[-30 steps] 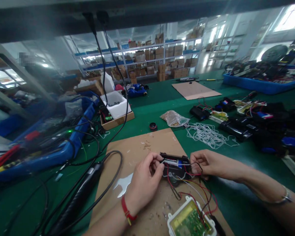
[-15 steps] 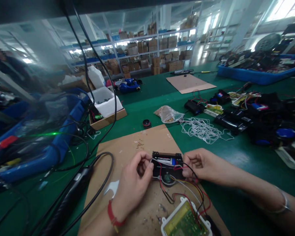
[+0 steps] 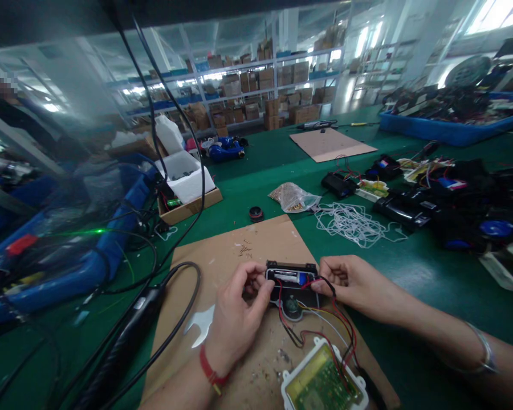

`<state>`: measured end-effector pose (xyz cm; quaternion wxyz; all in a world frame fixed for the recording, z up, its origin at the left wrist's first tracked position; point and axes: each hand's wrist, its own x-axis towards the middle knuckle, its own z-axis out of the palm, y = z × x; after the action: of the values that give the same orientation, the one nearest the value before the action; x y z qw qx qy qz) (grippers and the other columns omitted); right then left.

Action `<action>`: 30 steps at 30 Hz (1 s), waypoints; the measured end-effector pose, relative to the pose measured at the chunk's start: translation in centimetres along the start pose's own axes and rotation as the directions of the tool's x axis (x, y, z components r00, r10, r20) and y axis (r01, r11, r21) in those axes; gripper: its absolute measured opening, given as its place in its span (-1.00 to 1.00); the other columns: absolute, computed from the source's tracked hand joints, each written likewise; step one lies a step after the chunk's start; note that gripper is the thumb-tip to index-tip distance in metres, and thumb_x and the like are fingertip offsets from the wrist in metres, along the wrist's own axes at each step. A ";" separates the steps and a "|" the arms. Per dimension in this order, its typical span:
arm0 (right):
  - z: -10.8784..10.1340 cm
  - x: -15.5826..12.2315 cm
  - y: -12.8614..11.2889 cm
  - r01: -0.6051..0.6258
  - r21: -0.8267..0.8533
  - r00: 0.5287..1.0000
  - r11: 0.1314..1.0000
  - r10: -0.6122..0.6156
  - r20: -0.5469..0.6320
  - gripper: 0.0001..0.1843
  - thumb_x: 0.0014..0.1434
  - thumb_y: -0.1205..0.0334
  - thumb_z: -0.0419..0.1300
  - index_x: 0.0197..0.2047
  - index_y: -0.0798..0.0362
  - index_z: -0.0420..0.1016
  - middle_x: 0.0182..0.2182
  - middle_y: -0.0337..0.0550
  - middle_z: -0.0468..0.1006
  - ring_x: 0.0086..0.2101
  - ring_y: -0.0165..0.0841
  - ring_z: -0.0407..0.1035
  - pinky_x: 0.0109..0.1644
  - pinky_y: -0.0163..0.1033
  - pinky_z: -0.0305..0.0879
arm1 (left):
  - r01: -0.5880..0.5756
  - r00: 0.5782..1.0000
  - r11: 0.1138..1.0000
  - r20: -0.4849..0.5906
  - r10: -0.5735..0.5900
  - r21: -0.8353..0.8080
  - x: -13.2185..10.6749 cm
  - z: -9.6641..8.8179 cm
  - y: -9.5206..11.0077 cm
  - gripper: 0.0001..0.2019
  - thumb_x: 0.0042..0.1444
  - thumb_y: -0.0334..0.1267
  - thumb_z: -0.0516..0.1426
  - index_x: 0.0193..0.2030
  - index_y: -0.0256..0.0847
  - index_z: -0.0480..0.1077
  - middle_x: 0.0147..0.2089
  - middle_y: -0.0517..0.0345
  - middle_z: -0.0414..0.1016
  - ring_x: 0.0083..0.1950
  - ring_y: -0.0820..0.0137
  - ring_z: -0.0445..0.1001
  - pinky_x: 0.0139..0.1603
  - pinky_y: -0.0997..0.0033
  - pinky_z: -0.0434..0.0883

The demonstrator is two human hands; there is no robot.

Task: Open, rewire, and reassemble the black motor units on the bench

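Note:
A small black plastic housing (image 3: 297, 293) with a white and blue cylinder in its top slot lies on a brown cardboard sheet (image 3: 235, 250). My left hand (image 3: 235, 313) pinches its left end, fingers curled. My right hand (image 3: 353, 282) grips the right end, where red and black wires (image 3: 340, 319) leave it. The wires run down to a white-framed circuit board (image 3: 322, 384) at the bottom edge.
A black electric screwdriver (image 3: 123, 341) with its cable lies left of the cardboard. A bag of small screws (image 3: 293, 197), a tangle of white cord (image 3: 354, 222) and black devices (image 3: 410, 210) lie beyond. Blue trays (image 3: 448, 131) stand left and right. A person (image 3: 21, 125) stands far left.
The view has shifted slightly. Both hands stay on the black housing, my right fingers moving a little up along its right end.

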<state>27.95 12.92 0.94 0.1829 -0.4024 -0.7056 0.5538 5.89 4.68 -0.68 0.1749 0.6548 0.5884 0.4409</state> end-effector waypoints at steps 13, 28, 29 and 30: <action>0.2 -0.2 0.0 0.388 -0.320 0.883 0.864 -0.448 -0.139 -0.77 0.18 0.23 0.20 -0.07 -0.03 0.41 -0.21 -0.15 0.33 -0.27 -0.35 0.29 -0.19 -0.22 0.27 | -0.139 0.989 0.990 -0.043 0.140 0.025 -0.1 0.0 0.2 -0.88 0.21 -0.32 0.11 -0.11 -0.10 0.37 -0.32 0.26 0.40 -0.31 0.48 0.35 -0.28 0.48 0.30; 0.8 0.5 0.5 0.388 -0.267 0.842 0.882 -0.457 -0.288 -0.95 0.18 0.30 0.18 -0.34 0.01 0.40 -0.19 -0.14 0.39 -0.09 -0.27 0.31 -0.02 -0.15 0.22 | -0.032 0.998 0.999 -0.060 0.034 0.036 0.4 0.7 0.3 -0.89 0.21 -0.33 0.09 -0.12 -0.16 0.33 -0.36 0.25 0.41 -0.35 0.47 0.37 -0.32 0.48 0.31; 0.8 0.6 0.6 0.388 -0.239 0.847 0.890 -0.446 -0.288 -0.95 0.18 0.29 0.18 -0.34 0.01 0.39 -0.20 -0.15 0.39 -0.11 -0.27 0.31 -0.05 -0.16 0.23 | -0.020 0.998 0.999 -0.059 0.023 0.040 0.5 0.8 0.3 -0.89 0.21 -0.33 0.09 -0.12 -0.16 0.33 -0.37 0.26 0.41 -0.36 0.47 0.38 -0.33 0.48 0.31; 0.9 0.7 0.6 0.388 -0.207 0.854 0.898 -0.434 -0.285 -0.94 0.17 0.27 0.19 -0.33 0.01 0.37 -0.21 -0.15 0.39 -0.13 -0.28 0.32 -0.07 -0.17 0.25 | -0.011 0.998 0.999 -0.058 0.013 0.044 0.5 0.8 0.2 -0.90 0.21 -0.33 0.09 -0.13 -0.17 0.32 -0.38 0.26 0.41 -0.37 0.47 0.38 -0.34 0.48 0.31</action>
<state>27.16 12.91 -0.07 0.3813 -0.3395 -0.7732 0.3762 6.61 5.34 -0.73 0.1407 0.6490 0.5988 0.4477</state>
